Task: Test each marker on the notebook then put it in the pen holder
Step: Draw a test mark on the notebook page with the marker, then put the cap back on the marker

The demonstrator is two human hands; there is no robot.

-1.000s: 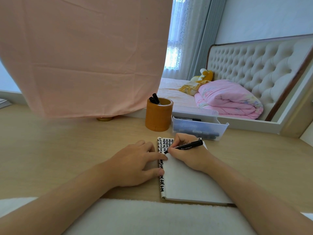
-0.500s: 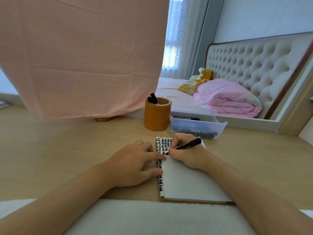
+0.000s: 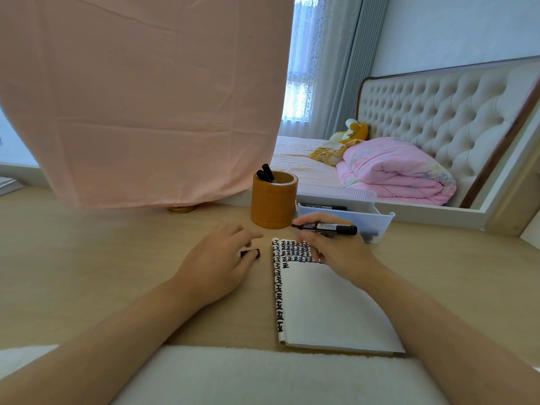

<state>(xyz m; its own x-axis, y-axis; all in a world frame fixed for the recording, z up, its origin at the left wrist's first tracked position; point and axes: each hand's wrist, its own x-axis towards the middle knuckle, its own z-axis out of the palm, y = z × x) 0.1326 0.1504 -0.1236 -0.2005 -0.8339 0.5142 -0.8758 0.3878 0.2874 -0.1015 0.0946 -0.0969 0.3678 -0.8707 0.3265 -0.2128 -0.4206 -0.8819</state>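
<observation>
One marker (image 3: 327, 228) has lifted off the notebook (image 3: 330, 305); right hand (image 3: 336, 249) grips it, left hand (image 3: 216, 264) pinches its cap (image 3: 250, 254) at nine o'clock, so capping comes next

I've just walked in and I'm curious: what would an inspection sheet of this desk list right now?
Surface: light wooden desk, white fluffy cloth at near edge.
Job's things: open white notebook, black marks along its top and spine; black marker uncapped; small black cap; round brown pen holder with black markers inside; clear plastic tray holding more markers.
Clutter: gold round base under pink cloth.
Grippers: right hand holds the marker above the notebook; left hand on the cap.
Cables: nothing seen.
Surroundings: bed, pink quilt, curtains.
</observation>
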